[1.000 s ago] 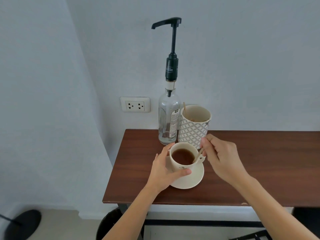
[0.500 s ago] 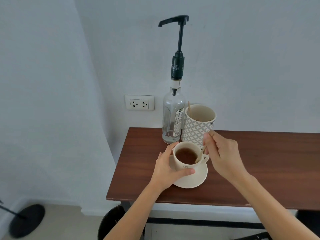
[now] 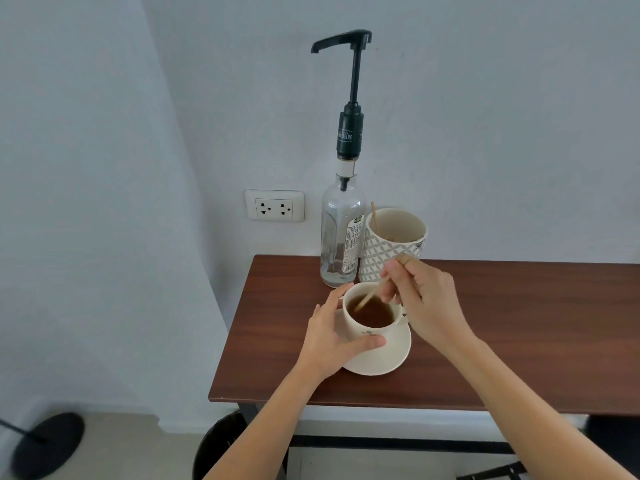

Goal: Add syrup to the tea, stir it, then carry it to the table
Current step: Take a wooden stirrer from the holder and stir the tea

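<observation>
Teacup (image 3: 370,318) on saucer (image 3: 384,358), left hand (image 3: 332,336) wrapped around it at 9 o'clock; right hand (image 3: 427,299) at 2 o'clock pinching wooden stirrer (image 3: 369,299) dipped in tea

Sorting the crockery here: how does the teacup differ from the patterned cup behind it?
The teacup is low, plain cream and sits on a saucer; the patterned cup is taller and stands directly on the table. The teacup holds dark tea; the patterned cup holds wooden sticks. Both are upright and open-topped.
</observation>
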`<state>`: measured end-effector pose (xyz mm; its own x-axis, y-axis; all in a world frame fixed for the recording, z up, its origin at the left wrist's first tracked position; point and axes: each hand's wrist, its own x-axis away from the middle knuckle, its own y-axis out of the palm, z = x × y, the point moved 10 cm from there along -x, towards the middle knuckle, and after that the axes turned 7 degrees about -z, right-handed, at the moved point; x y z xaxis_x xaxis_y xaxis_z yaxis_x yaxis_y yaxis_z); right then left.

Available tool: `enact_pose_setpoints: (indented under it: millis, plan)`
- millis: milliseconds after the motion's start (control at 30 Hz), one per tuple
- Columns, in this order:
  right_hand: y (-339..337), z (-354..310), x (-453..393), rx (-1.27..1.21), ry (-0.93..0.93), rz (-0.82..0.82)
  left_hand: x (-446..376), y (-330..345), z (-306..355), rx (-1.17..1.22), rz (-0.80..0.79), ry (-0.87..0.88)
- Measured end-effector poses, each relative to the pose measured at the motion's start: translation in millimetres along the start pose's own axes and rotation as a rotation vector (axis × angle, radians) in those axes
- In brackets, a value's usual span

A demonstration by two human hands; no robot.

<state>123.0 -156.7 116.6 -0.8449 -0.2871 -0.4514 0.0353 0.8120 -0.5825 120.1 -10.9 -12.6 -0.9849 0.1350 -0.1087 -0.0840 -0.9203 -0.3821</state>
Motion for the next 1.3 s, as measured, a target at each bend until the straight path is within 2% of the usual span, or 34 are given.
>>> enact_pose_setpoints:
  millis: [167,300,467,633,800,933,1000,1100,1233,1300]
  plan:
    - [-11,5,-7,0.246,-0.032,0.024,0,-1,1,-0.004,0.009,0.000]
    - [6,2,-5,0.003,0.028,-0.045,0,-1,0,-0.003,0.001,-0.003]
    - [-8,8,-13,0.265,0.009,0.016,0,-1,1,-0.011,0.009,-0.004]
    - [10,2,-10,0.010,0.061,-0.073,0,-1,-1,-0.007,0.001,-0.011]
    - [-4,10,-15,0.279,0.034,-0.017,0,-1,1,-0.004,0.012,-0.010]
    - [10,-6,-12,0.047,0.011,-0.066,0,0,-1,-0.009,0.000,-0.019]
    - [3,-4,-14,0.114,-0.016,-0.016,1,0,-2,-0.002,0.002,-0.021]
    - [-4,10,-16,0.266,0.056,-0.023,1,-1,0,0.002,0.012,-0.017]
    - [12,-1,-13,0.064,0.027,-0.079,1,-1,-1,0.001,0.006,-0.019]
    - [5,2,-15,0.143,0.013,-0.023,1,-1,0,-0.001,0.008,-0.018]
